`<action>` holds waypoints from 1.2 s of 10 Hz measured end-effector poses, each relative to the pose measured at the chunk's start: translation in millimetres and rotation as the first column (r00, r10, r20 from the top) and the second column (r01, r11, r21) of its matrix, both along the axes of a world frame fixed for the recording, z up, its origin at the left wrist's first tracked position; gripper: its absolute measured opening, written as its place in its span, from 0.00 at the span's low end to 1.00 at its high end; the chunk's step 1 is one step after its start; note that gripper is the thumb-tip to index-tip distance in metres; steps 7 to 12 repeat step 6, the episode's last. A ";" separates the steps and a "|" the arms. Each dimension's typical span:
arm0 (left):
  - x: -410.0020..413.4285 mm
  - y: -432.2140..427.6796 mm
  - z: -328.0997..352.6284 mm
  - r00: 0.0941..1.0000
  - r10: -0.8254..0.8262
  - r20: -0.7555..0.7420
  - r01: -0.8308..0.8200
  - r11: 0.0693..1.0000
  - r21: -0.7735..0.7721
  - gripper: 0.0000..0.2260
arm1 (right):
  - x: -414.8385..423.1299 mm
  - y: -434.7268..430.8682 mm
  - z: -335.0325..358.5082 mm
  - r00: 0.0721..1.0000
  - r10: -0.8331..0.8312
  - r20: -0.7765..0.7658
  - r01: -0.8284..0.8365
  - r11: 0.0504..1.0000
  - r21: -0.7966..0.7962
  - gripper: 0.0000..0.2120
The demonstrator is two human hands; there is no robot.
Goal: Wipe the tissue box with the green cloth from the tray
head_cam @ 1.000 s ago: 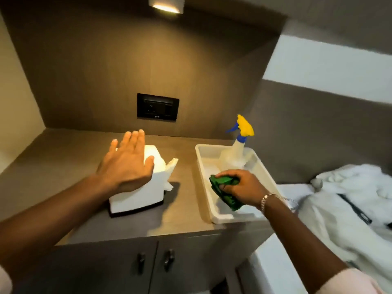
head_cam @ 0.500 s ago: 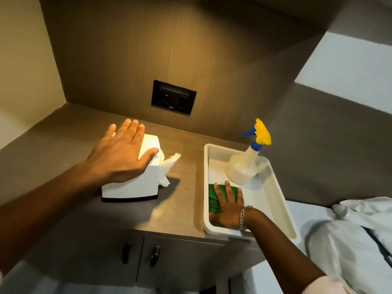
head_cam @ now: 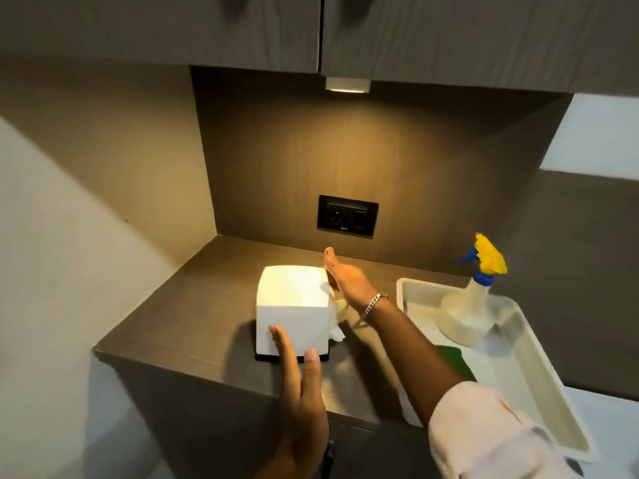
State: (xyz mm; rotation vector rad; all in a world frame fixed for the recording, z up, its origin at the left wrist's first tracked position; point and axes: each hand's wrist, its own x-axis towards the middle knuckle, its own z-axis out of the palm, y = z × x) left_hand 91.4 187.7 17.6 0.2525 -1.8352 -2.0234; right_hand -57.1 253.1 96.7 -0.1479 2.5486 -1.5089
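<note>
Two bare hands are seen at a white tissue box [head_cam: 293,307], which stands on a brown wood-grain counter [head_cam: 193,326] inside a lit alcove. At the left of the box, a plain pale wall [head_cam: 69,271] is shown, with the counter's front corner beside it. The left hand [head_cam: 300,392] is extended from below with fingers straight and unclenched; its fingertips [head_cam: 276,330] are laid against the near face of the box, and nothing is grasped by it. The box itself is upright on a dark base, and a crumpled tissue [head_cam: 337,323] is seen protruding at its right side. The right hand [head_cam: 345,280] is placed flat and edge-on against the right side of the box, fingers extended toward the back wall, with no object enclosed; a metal bracelet [head_cam: 372,305] is worn at the wrist and a pale sleeve [head_cam: 484,433] covers the forearm lower down. On the back wall above the hands, a black socket panel [head_cam: 347,216] is mounted, and a small lamp [head_cam: 346,85] is fitted under the upper cabinets [head_cam: 242,25]. Further right, a white tray [head_cam: 539,368] is set on the counter just beside the box. The green cloth [head_cam: 458,361] is lying in the tray, partly hidden behind the right forearm and touched by neither hand. At the far right of the tray, a spray bottle [head_cam: 466,312] with a yellow and blue trigger head is standing upright
</note>
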 end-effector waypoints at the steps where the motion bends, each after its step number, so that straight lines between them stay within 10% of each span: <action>1: -14.1 -11.5 -5.2 1.000 -0.003 -0.011 0.004 0.998 0.056 0.32 | 5.3 3.4 -10.8 0.996 -0.091 0.023 0.093 0.991 -0.098 0.48; 2: -25.5 -40.5 -15.1 0.997 -0.049 -0.053 0.060 0.970 0.237 0.31 | 24.2 16.8 -25.0 0.985 -0.169 -0.043 0.159 0.973 -0.167 0.51; 4: -65.9 -80.9 4.6 0.953 -0.302 0.031 0.298 0.950 0.091 0.21 | 83.6 13.6 -52.7 0.928 -0.373 -0.027 0.344 0.879 -0.330 0.47; 6: -78.7 -89.2 21.8 0.881 -0.465 0.090 0.456 0.884 0.103 0.23 | 111.6 -0.4 -51.4 0.879 -0.447 -0.162 0.367 0.855 -0.367 0.23; 12: -78.7 -89.2 21.8 0.881 -0.465 0.090 0.456 0.884 0.103 0.23 | 111.6 -0.4 -51.4 0.879 -0.447 -0.162 0.367 0.855 -0.367 0.23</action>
